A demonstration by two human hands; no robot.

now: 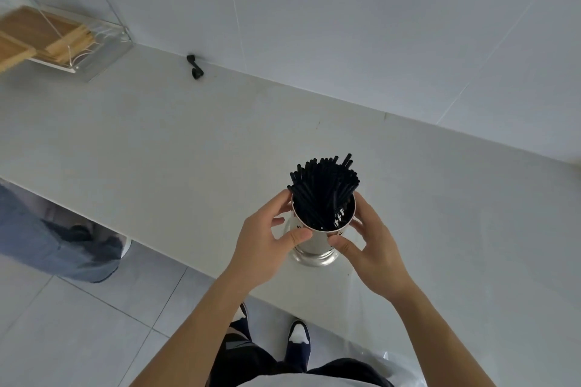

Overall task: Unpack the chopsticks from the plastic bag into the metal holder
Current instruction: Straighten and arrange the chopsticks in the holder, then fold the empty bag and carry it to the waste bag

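Both hands cup the shiny round metal holder [317, 242] on the white counter [157, 141]: left hand [264, 242] and right hand [372, 248] pinch its rim, probably steadying it. The black chopsticks [323, 192] stand inside, fanned out. The clear plastic bag [393, 364] lies empty-looking at the counter's edge.

A plain kitchen, by the look of it: a long white stone-like countertop [157, 135] runs along a pale tiled wall [345, 9], a clear wire dish rack [94, 38] holds light wooden boards [41, 34], and grey floor tiles [78, 324] lie below.
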